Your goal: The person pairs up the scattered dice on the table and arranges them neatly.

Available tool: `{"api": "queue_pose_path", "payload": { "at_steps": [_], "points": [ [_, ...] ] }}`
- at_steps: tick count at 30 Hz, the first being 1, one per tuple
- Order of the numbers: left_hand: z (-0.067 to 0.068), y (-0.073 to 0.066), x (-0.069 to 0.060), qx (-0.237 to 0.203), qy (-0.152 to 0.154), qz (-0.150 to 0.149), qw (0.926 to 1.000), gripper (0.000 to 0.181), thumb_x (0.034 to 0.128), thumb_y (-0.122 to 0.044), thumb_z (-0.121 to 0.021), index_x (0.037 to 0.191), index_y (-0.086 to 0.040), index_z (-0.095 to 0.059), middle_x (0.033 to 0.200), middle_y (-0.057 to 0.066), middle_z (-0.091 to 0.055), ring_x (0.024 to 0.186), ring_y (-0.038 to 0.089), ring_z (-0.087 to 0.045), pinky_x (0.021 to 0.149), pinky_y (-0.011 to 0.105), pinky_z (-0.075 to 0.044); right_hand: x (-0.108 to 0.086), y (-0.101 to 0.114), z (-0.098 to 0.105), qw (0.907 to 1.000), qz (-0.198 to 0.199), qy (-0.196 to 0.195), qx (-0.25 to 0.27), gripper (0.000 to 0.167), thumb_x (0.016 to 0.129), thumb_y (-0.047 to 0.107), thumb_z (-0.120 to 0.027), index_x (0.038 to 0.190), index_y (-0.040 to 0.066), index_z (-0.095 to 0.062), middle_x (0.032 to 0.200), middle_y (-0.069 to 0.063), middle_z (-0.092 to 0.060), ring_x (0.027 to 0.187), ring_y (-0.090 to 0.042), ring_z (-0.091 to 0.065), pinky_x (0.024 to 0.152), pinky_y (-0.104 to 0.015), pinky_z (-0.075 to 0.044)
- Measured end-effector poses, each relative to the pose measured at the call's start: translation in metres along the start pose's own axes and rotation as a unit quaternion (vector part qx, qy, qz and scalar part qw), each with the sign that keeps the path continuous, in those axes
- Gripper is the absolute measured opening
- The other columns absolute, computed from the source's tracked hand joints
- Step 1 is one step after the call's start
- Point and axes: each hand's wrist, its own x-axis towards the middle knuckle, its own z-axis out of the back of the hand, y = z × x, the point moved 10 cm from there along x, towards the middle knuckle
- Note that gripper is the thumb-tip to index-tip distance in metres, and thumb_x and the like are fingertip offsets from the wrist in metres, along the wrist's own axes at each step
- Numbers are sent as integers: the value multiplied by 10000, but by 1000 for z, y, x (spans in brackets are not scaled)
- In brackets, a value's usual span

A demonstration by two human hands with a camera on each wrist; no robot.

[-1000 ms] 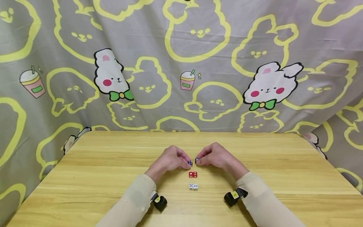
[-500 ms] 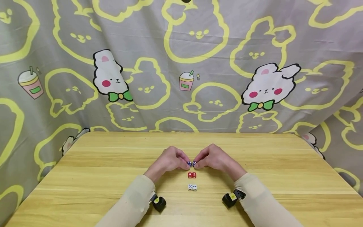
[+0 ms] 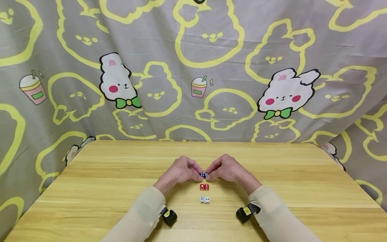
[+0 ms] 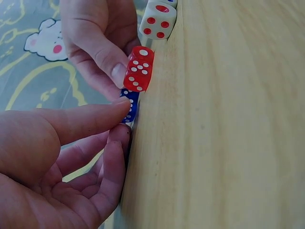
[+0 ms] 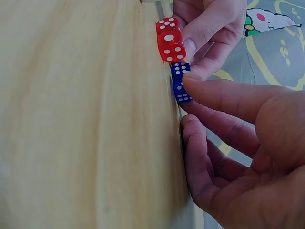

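Two blue dice with white dots stand side by side on the wooden table, touching or nearly so. My left hand (image 3: pixel 183 169) pinches the left blue die (image 3: pixel 202 175) between thumb and fingers. From the other side my right hand (image 3: pixel 226 168) pinches the right blue die (image 3: pixel 206 175). Nearer to me lies a pair of red dice (image 3: pixel 204 187), set against each other, and nearer still a pair of white dice (image 3: pixel 204 200). In the right wrist view, the blue dice (image 5: pixel 181 81) are partly covered by my thumb.
The wooden table (image 3: pixel 121 168) reaches back to a grey curtain (image 3: pixel 169 43) printed with yellow outlines and white rabbits. Black wrist cameras (image 3: pixel 170 217) hang at both cuffs, just above the tabletop.
My right hand has moved left with its blue die, closing the gap to the left blue die. My left hand has stayed almost still. The red and white dice have not moved.
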Motion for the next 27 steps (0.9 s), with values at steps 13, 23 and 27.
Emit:
{"api": "queue_pose_path", "payload": {
  "at_steps": [13, 23, 27],
  "points": [
    [-4, 0, 2, -12, 38, -2, 10000, 140, 816, -37, -887, 910, -104, -809, 804, 0, -769, 776, 142, -659, 712, 248, -507, -1, -4, 1, 10000, -68, -68, -19, 113, 804, 124, -921, 892, 150, -855, 859, 36, -783, 809, -148, -571, 692, -271, -446],
    [-5, -1, 1, -28, 46, 14, 10000, 149, 820, -51, -891, 937, -94, -809, 824, 13, -778, 781, 137, -662, 712, 244, -504, -2, -3, 2, 10000, -29, -4, -16, 141, 806, 139, -919, 931, 139, -852, 897, 21, -784, 817, -150, -590, 698, -269, -468],
    [-4, -4, -2, -37, 74, -17, 10000, 160, 834, -95, -892, 964, -86, -799, 844, 13, -778, 760, 139, -668, 693, 247, -513, -3, -2, 3, 9999, -3, 113, 53, 213, 832, 194, -905, 1007, 104, -828, 917, -7, -758, 799, -147, -608, 696, -264, -488]
  ]
}}
